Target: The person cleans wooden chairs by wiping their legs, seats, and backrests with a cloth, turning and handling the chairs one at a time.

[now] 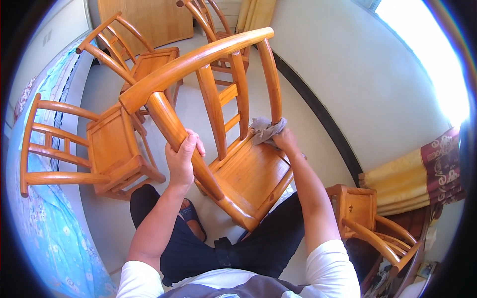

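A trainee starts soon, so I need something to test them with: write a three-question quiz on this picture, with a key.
1. The left hand grips: A) the bed cover; B) a back post of the near chair; C) a slipper.
2. True or false: the right hand is empty.
3. How many other wooden chairs show around the near chair?

Key:
1. B.
2. False: the right hand holds a grey cloth against the near chair.
3. Four: two toward the left, one at the top, one at lower right.
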Demonstrator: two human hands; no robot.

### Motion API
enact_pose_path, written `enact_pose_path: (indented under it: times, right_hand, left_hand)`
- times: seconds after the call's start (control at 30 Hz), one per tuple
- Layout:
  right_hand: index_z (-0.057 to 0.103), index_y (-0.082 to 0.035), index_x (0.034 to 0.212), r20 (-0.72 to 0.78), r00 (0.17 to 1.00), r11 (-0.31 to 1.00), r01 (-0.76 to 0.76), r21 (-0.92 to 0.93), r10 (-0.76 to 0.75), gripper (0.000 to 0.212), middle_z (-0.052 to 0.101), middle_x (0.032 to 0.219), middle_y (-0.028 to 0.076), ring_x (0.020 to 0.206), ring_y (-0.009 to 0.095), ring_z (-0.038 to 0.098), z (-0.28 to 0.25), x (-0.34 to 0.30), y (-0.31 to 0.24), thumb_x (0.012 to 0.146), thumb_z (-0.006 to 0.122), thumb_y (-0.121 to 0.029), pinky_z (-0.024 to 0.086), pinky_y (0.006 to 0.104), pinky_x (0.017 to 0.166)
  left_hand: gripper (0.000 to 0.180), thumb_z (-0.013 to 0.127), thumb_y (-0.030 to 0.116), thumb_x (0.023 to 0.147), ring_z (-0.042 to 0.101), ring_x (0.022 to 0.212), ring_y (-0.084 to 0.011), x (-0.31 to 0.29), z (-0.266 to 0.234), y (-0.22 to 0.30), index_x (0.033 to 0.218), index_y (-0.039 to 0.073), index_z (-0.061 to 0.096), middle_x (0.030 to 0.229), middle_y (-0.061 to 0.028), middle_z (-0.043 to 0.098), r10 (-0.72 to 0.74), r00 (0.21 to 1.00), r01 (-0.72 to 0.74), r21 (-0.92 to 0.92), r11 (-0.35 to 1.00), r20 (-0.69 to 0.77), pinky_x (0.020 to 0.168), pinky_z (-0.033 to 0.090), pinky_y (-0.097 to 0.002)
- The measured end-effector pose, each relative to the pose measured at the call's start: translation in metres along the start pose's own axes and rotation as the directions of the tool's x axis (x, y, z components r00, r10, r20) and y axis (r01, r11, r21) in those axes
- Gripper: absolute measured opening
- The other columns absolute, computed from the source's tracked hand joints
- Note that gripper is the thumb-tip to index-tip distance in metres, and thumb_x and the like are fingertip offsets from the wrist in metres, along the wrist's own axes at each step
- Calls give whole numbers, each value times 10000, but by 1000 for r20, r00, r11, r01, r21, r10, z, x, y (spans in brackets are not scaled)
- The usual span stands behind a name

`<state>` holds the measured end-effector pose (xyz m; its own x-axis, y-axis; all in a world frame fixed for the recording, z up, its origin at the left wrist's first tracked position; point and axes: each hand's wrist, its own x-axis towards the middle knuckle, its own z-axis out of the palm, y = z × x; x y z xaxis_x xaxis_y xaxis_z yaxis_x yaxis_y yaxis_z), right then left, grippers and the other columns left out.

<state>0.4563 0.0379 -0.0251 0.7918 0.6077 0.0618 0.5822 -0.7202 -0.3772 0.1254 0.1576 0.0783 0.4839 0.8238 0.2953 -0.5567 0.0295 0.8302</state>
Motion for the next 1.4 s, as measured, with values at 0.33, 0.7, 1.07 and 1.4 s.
enact_pose_path:
  times: [0.33,0.7,1.07,1.4]
  right_hand:
    - [753,-157,850,123,966,628,242,-739,-227,182,738,900,57,925,244,677,1,-38,-15,858,574,-188,545,364,696]
    - [666,-117,829,-56,689,599,584,-547,-723,48,633,909,53,906,232,635,-48,-16,-100,813,624,-133,517,363,706]
    - [688,-130,1208,581,771,21,606,-795,-260,335,705,1126,5,1136,279,605,0,20,-88,982,485,-273,83,576,1176]
    - [725,-35,1082,492,754,-211,446,-870,-435,331,718,990,152,977,358,658,31,-10,-75,957,471,-206,325,589,981]
  left_hand:
    - [191,597,239,958,545,624,-118,4,3,1,944,58,539,693,-39,563,-11,1000,11,-2,1000,-23,606,450,-263]
    - [208,608,246,951,540,625,-119,4,4,2,937,52,535,681,-47,572,-32,999,32,9,999,-27,625,452,-264]
    - [203,578,283,963,560,634,-129,5,2,-2,938,87,537,692,-46,560,-4,1000,3,63,998,23,613,471,-263]
    - [179,556,257,974,562,636,-136,2,-9,1,946,81,532,707,-52,566,5,999,-8,70,997,48,614,470,-270]
